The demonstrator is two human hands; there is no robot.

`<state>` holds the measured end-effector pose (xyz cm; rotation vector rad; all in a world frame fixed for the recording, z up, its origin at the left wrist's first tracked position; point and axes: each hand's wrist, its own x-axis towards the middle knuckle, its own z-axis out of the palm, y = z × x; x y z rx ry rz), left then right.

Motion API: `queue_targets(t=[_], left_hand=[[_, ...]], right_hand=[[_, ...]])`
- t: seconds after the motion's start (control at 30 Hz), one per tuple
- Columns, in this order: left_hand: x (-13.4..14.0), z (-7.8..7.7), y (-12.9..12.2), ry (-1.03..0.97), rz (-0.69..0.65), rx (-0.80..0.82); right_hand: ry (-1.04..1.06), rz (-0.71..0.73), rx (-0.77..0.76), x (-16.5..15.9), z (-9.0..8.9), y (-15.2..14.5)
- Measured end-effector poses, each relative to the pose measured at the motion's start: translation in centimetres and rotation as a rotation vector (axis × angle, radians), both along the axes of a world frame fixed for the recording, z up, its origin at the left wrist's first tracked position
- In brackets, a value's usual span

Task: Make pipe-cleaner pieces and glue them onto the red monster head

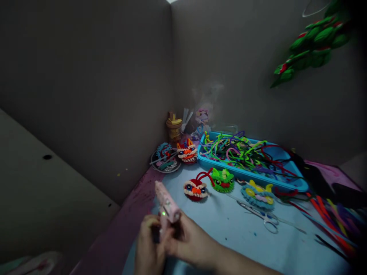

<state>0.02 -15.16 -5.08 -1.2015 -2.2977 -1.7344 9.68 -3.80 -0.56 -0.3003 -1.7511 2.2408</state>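
A pink hot glue gun (168,202) with a lit green light is raised over the near left part of the table, its body blurred by motion. My right hand (186,238) is closed around its handle. Against the other side of the handle, my left hand (149,240) curls its fingers; part of their grip is hidden. Just beyond lie a red pipe-cleaner lion head (195,190) with red loops on top, a green one (223,181) and a blue-yellow one (258,194). Scissors (260,215) rest on the blue mat to the right.
A blue tray (252,170) of tangled pipe cleaners stands at the back. Left of it are another lion head (187,151), a dish (169,170) of small parts and a brown cup (174,128). Loose pipe cleaners (329,217) spread at right. Grey panels (137,76) enclose the table.
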Motion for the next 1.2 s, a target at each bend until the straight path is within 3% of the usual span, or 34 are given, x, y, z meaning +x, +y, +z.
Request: queue_targets(t=[0.1, 0.13, 0.17, 0.23, 0.3, 0.37, 0.47, 0.6, 0.73, 0.83, 0.97, 1.07, 1.2], left_hand=[[0.5, 0.5, 0.0, 0.098, -0.292, -0.053], [0.2, 0.6, -0.1, 0.107, -0.323, -0.082], [-0.4, 0.7, -0.2, 0.081, -0.298, -0.168], [-2.0, 0.7, -0.1, 0.138, -0.041, -0.304], [-4.0, 0.5, 0.5, 0.211, 0.093, -0.557], [-5.8, 0.3, 1.6, 0.240, 0.045, -0.763], [-7.6, 0.9, 3.6, 0.276, 0.019, -0.912], [-8.2, 4.3, 5.8, 0.451, 0.165, -0.926], [-8.2, 7.8, 8.7, 0.505, 0.106, -0.981], [-9.0, 8.9, 11.9, 0.701, 0.131, -0.999], [-10.6, 9.3, 15.1, 0.720, 0.081, -1.068], [-11.6, 10.3, 15.2, 0.700, 0.059, -1.109], [-12.8, 13.1, 13.1, 0.626, 0.031, -1.162]], right_hand=[[-0.056, -0.130, 0.016, 1.1, -0.5, -0.4], [-0.087, -0.163, 0.035, 1.5, -0.5, -0.2], [-0.109, -0.166, 0.049, 1.9, -0.5, 0.1], [-0.131, -0.117, 0.047, 3.0, -0.2, 0.8], [-0.126, -0.035, 0.017, 4.2, 0.1, 1.3], [-0.117, 0.027, -0.005, 5.5, 0.4, 1.5], [-0.113, 0.049, -0.003, 6.9, 0.7, 1.6], [-0.110, 0.025, 0.041, 7.6, 0.9, 1.9], [-0.056, 0.035, 0.044, 7.9, 1.5, 2.4], [-0.037, 0.064, 0.029, 8.2, 2.2, 2.5], [-0.030, 0.084, 0.009, 8.7, 2.8, 2.6], [-0.051, 0.080, 0.002, 8.8, 3.1, 2.8], [-0.018, 0.032, 0.041, 8.8, 2.9, 2.8]])
